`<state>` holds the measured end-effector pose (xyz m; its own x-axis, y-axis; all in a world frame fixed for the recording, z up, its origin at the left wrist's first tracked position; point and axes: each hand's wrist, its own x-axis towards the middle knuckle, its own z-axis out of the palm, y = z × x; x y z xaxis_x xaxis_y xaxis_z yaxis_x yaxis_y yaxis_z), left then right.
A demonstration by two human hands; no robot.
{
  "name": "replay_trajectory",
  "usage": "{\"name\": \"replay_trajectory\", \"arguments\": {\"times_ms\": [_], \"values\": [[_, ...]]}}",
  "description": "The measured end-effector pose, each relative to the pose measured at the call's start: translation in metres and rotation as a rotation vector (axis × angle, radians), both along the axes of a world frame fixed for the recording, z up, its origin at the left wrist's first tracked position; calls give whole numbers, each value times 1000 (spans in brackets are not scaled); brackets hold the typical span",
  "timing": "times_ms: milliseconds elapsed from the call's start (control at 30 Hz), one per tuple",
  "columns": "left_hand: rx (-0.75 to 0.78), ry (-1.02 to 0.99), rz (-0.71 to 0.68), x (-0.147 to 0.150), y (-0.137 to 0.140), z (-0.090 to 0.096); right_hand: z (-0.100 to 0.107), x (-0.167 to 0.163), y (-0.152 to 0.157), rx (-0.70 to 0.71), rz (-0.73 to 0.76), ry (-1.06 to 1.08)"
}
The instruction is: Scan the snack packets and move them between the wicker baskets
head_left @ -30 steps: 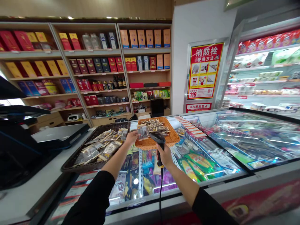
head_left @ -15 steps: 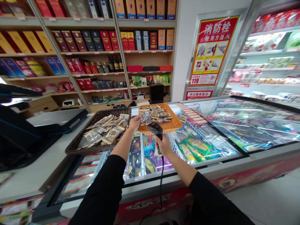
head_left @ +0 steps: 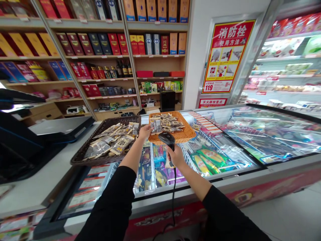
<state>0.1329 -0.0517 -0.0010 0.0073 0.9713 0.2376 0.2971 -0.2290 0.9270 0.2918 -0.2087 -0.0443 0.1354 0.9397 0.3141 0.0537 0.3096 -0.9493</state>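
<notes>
My right hand (head_left: 176, 156) is wrapped round the handle of a black corded barcode scanner (head_left: 166, 137), whose head tilts toward the orange basket. My left hand (head_left: 145, 132) is closed at the left side of that orange wicker basket (head_left: 188, 135), its fingertips on a small clear-and-tan snack packet (head_left: 156, 126). Several similar packets (head_left: 170, 123) lie heaped in the orange basket. To the left, a dark brown wicker basket (head_left: 81, 154) holds a larger pile of packets (head_left: 122, 143). Both baskets rest on the freezer's glass top.
The chest freezer (head_left: 250, 164) runs across in front of me, with packaged goods under its glass. At the left is a counter (head_left: 32, 187) with a scale-like flat device (head_left: 62, 129). The scanner's cable (head_left: 173, 201) hangs down the freezer front. Shelves (head_left: 100, 57) of boxes stand behind.
Almost nothing differs. The view has shifted very slightly; both hands, the scanner and the packet keep nearly the same places.
</notes>
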Motion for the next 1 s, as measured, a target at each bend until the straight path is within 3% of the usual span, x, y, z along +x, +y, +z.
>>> {"name": "replay_trajectory", "arguments": {"times_ms": [200,333,433,600,667,833,1000], "values": [[220,55,156,-4,-22,20,-3,4,2,-55,77,217],[359,259,397,-42,-49,48,-2,5,2,-64,73,277],[343,546,510,-87,-71,60,-2,5,3,-67,70,284],[146,935,611,-133,-93,48,-5,6,3,-82,69,285],[148,965,618,-131,-95,44,-5,6,3,-84,79,307],[373,911,517,-89,-87,57,3,23,11,-82,29,325],[363,802,170,-23,-54,53,6,62,27,-66,-93,305]]}}
